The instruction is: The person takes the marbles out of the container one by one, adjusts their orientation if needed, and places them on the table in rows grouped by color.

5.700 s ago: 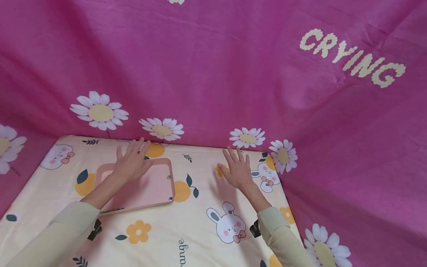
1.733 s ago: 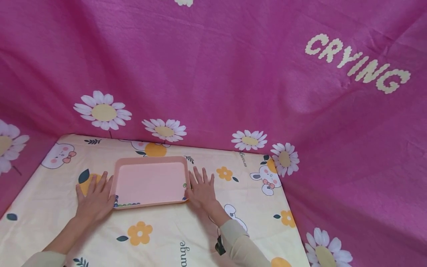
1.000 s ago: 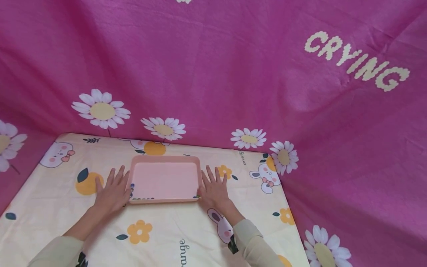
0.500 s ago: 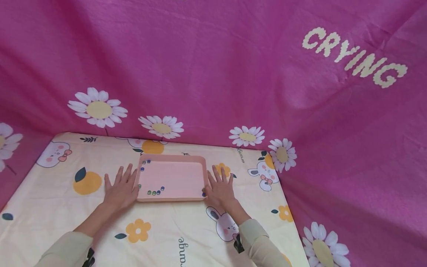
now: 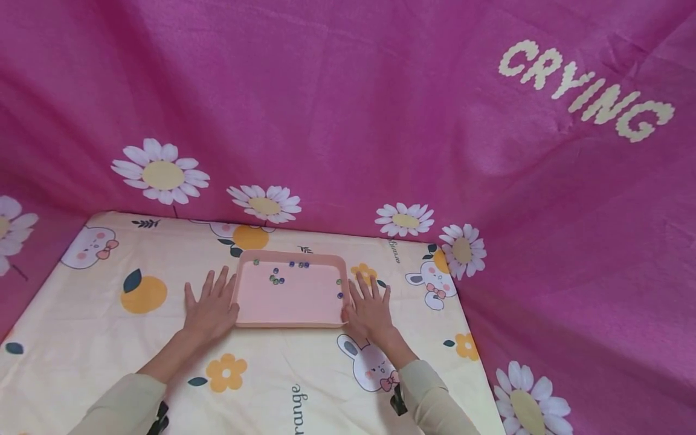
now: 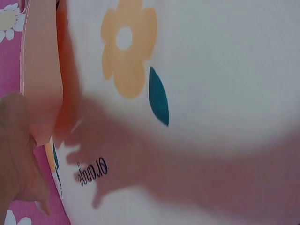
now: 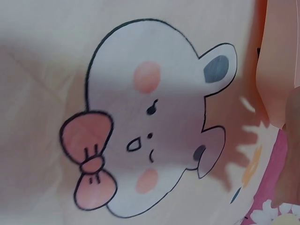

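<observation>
A shallow pink tray (image 5: pixel 288 305) lies between my hands in the head view, and its outer wall shows in the left wrist view (image 6: pixel 42 61). Several small blue and green marbles (image 5: pixel 275 281) are spread in it, toward the far wall, the left middle and the right side. My left hand (image 5: pixel 209 311) touches the left wall, fingers spread and straight, thumb side against the tray. On the opposite wall my right hand (image 5: pixel 371 311) touches in the same way. Neither hand's fingers curl round the rim. The wrist views show each hand only partly, at the frame edge.
Under the tray is a table with a cream cloth (image 5: pixel 261 399) printed with rabbits, oranges and flowers. A magenta curtain (image 5: pixel 337 121) with daisies rises right behind the table's far edge and along both sides.
Earlier my left hand was over the tray and my right apart from it. Both hands then came to its sides, and the tray shifted right. The marbles rolled from the near edge toward the far wall.
</observation>
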Tool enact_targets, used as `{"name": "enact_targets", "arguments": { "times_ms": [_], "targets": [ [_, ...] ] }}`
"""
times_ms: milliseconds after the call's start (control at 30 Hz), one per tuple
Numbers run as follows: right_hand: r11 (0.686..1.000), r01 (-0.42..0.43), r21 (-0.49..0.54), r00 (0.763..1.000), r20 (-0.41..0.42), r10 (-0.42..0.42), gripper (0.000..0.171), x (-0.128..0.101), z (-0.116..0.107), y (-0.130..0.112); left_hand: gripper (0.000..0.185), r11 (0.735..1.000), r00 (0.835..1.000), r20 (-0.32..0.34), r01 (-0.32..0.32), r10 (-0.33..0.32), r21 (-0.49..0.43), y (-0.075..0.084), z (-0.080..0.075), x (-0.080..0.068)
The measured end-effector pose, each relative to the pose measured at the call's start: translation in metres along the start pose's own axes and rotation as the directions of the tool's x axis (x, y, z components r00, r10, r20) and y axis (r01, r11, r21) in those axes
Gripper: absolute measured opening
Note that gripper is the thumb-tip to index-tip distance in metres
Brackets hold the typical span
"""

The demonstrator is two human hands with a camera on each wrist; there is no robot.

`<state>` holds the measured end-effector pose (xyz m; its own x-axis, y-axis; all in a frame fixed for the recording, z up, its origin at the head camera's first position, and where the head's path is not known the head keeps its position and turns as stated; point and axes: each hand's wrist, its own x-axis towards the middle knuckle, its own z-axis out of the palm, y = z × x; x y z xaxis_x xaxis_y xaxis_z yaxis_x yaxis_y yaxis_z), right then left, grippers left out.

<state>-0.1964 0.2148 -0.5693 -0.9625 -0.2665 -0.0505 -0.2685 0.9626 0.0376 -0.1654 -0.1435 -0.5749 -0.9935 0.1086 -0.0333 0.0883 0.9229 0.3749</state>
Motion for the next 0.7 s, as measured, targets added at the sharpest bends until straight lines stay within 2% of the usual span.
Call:
{"name": "enact_targets", "arguments": {
  "times_ms": [200,400,700],
  "targets": [
    [0.999,-0.023,0.026,1.0,0.014,0.023,0.059,-0.005,0.002,0.01,0.067,1.0,1.0,0.004,0.0,0.0,0.009,0.011,0.006,0.0],
    [1.0,-0.024,0.005,1.0,0.011,0.024,0.06,-0.009,0.008,0.021,0.067,1.0,1.0,0.023,-0.005,0.004,0.009,0.02,0.013,0.001],
    [0.997,-0.042,0.059,0.999,0.002,0.042,0.059,-0.019,0.01,0.031,0.065,1.0,1.0,0.02,-0.004,0.004,-0.006,0.032,0.022,-0.004]
  ]
}}
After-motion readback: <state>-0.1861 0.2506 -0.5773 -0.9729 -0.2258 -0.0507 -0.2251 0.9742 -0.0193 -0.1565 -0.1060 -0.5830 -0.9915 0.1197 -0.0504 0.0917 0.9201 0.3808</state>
